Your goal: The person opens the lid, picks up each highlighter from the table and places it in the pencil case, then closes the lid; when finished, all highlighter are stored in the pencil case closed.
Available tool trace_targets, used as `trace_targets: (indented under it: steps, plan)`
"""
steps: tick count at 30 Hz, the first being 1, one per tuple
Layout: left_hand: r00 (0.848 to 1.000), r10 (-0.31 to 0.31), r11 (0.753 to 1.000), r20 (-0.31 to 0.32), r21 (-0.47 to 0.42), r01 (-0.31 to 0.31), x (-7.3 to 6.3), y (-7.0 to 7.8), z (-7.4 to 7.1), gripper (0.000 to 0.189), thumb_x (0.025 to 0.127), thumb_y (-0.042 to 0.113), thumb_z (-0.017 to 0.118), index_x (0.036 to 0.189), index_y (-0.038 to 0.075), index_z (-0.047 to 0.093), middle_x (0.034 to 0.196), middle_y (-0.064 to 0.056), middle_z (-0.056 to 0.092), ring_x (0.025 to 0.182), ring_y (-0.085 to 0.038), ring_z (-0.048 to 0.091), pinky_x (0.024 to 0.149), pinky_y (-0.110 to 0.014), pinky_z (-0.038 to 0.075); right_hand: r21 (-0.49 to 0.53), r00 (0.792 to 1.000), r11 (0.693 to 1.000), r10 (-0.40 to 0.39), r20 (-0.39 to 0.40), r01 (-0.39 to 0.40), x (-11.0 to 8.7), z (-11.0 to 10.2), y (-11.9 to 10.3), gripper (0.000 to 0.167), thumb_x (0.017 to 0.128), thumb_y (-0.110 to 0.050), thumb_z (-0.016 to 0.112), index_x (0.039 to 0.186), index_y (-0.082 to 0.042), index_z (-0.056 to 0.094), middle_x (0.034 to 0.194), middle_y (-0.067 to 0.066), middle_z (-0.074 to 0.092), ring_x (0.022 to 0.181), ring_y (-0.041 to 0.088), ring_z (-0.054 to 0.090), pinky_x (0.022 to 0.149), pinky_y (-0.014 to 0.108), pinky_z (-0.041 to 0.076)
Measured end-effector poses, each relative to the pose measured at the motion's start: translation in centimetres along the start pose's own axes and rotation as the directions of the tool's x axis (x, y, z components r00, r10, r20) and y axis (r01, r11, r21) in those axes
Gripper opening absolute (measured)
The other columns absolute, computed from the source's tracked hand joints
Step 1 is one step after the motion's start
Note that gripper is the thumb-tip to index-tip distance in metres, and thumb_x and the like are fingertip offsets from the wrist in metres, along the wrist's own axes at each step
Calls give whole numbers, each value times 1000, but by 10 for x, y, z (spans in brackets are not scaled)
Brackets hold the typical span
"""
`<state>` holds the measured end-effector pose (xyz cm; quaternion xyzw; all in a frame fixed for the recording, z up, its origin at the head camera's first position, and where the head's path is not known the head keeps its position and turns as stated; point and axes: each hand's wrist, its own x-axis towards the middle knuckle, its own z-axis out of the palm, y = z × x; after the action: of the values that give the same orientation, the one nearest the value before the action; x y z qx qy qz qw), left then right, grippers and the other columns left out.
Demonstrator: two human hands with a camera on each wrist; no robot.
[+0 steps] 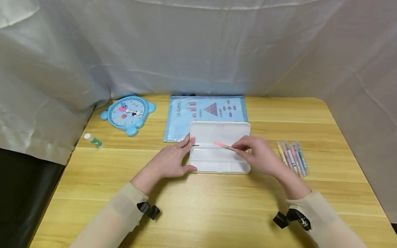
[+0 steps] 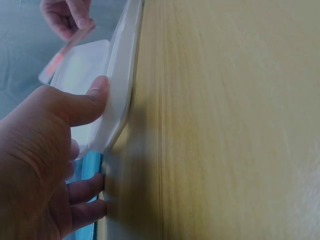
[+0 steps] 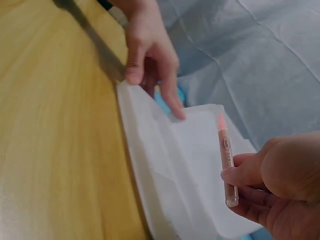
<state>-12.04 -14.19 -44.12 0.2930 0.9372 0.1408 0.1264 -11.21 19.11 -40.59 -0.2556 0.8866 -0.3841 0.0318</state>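
Observation:
A white pencil case [image 1: 220, 158] lies with its lid [image 1: 220, 132] raised at the back and its tray facing up. My left hand [image 1: 173, 159] holds the case's left end, the thumb at the front corner and a finger by the lid. Between thumb and fingers of my right hand [image 1: 258, 153] is a pink-tipped marker [image 3: 226, 155], held over the right part of the case. The marker's pink end points left in the head view. In the left wrist view, the thumb [image 2: 92, 102] lies on the case's rim.
Several markers [image 1: 293, 158] lie side by side to the right. Behind the case is a blue document pouch [image 1: 180, 119], partly covered by the lid. A blue toy clock [image 1: 127, 113] and a green-and-white glue stick [image 1: 94, 140] are at the left. A grey curtain [image 1: 198, 48] hangs along the back.

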Motion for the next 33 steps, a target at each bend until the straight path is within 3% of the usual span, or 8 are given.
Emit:
trace_targets:
  steps: [16,27,33]
  plan:
    - [1000,12,1000,-10,10,-12,0,1,-2,108,93,64,71,168,8,17,175,-12,11,138,-41,54,107,-49,50,-134,987,991,-5,160,26,17,34,4,17,97,6,71,108,-3,81,99,5,74,91,18,68,83,40,58]
    - [1000,8,1000,-6,5,-8,0,2,-2,109,93,65,72,168,8,17,175,-10,10,139,-40,53,109,-48,49,-133,977,991,-6,214,35,18,33,7,19,97,7,70,106,-3,82,98,2,73,94,19,69,87,42,59]
    - [1000,6,1000,-2,-1,-6,0,1,-2,108,93,64,72,167,8,17,175,-11,10,139,-39,53,108,-48,49,-100,981,995,47,189,-28,17,27,7,17,98,2,72,112,-1,80,101,5,74,95,18,70,87,41,60]
